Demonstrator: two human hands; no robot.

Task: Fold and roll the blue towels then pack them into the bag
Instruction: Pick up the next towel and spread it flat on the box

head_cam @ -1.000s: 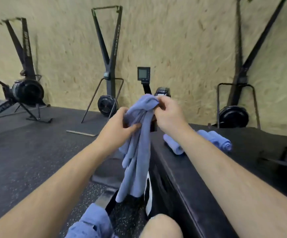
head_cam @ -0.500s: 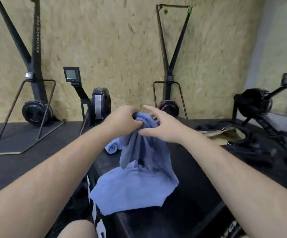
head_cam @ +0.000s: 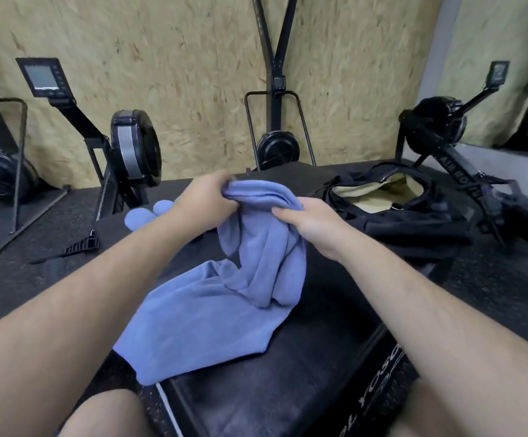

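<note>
A blue towel (head_cam: 212, 313) hangs bunched from both my hands, and its lower part lies spread on the black padded box (head_cam: 287, 383) in front of me. My left hand (head_cam: 205, 200) grips the towel's top edge on the left. My right hand (head_cam: 306, 219) pinches the same edge on the right. Behind my left forearm lie rolled blue towels (head_cam: 144, 216) on the box's far left. A black bag (head_cam: 414, 212) with a tan lining stands open at the far right of the box.
Black rowing and ski machines (head_cam: 133, 152) stand along the chipboard wall (head_cam: 193, 74) behind the box. Another machine (head_cam: 445, 130) reaches in at the right, close to the bag. Dark rubber flooring (head_cam: 19, 257) lies to the left. My knees show at the bottom edge.
My view has swung right, bringing the bag into sight. The towel, first hanging beside the box, now lies partly spread on its top, and my hands have moved apart along its upper edge.
</note>
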